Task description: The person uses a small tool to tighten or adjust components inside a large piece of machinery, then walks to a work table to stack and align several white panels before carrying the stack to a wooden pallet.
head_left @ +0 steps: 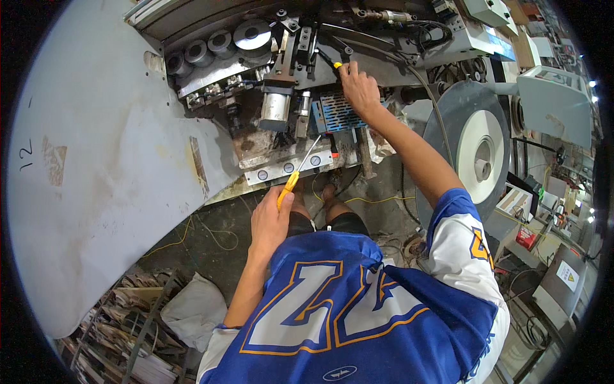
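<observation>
My left hand (271, 216) is closed round the yellow handle of a screwdriver (291, 184). Its thin metal shaft points up and to the right, its tip close to the corner of a blue slotted plate (339, 112). Farther forward, my right hand (359, 89) grips a slim black tool with a yellow band (337, 64); the fingers partly hide it, so its exact kind does not show. The tool's black end reaches in among metal parts of the machine, beside a bracket assembly (288, 48). Just left of there, a silver cylinder (275, 110) hangs below the bracket.
Several metal rollers (252, 35) line the machine's far left. Along its near edge runs a gauge panel (286, 169). A large grey disc with a white hub (478, 146) stands right of my right arm. At left spreads a broad grey panel (115, 147); below it is a rack of scraps (128, 320).
</observation>
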A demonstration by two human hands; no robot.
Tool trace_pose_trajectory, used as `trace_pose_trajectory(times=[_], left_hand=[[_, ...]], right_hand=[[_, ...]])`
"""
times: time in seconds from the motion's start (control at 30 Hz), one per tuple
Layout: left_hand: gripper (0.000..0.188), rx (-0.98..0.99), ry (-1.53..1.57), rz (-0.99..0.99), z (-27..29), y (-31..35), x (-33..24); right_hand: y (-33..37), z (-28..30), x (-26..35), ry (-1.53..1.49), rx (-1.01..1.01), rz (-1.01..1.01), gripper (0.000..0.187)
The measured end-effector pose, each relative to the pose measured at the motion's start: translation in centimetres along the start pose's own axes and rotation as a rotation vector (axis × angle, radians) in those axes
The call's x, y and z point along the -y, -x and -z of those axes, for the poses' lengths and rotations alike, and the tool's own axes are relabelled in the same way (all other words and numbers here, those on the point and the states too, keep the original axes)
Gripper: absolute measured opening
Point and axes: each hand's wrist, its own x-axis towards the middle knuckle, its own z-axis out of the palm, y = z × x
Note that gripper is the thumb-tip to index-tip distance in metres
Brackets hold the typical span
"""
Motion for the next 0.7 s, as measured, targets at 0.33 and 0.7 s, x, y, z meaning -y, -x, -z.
trace_pose_trajectory(times=[0.33, 0.7], left_hand=[[0.052, 0.017, -0.018, -0.027, 0.0, -0.3, -0.3], [0.042, 0.052, -0.034, -0.004, 0.0, -0.2, -0.7]], right_hand=[[-1.3, -1.2, 0.6, 0.279, -0.084, -0.035, 0.039], [-2.5, 2.6, 4.0, 0.496, 0.286, -0.078, 0.067]])
